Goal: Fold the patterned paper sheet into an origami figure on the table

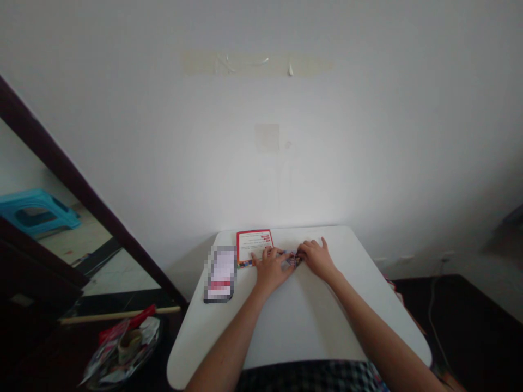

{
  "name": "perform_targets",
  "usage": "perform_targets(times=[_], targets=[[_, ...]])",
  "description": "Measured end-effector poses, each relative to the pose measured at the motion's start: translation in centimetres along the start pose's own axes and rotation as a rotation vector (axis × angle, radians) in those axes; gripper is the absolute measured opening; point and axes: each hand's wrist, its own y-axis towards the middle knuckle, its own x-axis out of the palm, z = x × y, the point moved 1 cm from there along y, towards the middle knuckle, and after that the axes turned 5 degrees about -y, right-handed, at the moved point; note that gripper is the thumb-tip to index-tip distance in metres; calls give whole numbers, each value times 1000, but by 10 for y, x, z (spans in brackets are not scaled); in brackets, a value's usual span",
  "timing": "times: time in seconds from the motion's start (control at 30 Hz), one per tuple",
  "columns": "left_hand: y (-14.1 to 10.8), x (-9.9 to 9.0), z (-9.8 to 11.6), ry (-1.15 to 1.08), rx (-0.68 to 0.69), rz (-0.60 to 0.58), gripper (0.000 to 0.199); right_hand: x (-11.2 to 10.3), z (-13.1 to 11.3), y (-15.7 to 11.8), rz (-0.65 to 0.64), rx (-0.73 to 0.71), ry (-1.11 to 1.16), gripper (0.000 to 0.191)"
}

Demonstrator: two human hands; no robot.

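Note:
A small dark, multicoloured patterned piece (pixel 292 260) lies on the white table between my hands; its exact kind is too small to tell. My left hand (pixel 272 268) rests with fingers spread, its thumb and forefinger at the piece's left side and other fingertips over the card's lower right corner. That red-bordered printed card (pixel 253 245) lies flat at the table's back. At the right end of the piece, my right hand (pixel 318 258) has bent fingers pinching its edge, with one finger sticking up. The hands partly cover the piece.
A phone with a blurred screen (pixel 220 275) lies left on the white table (pixel 310 326), which stands against the wall. On the floor at left is a bin with wrappers (pixel 126 354). A dark-framed mirror shows a blue stool (pixel 41 209). A cable (pixel 431 310) hangs at right.

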Motion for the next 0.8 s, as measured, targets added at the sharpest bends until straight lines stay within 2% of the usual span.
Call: perform_targets(times=[0.8], targets=[[1,1,7,45,-35,13,36,4,-8,1,-10,55,-66,17]])
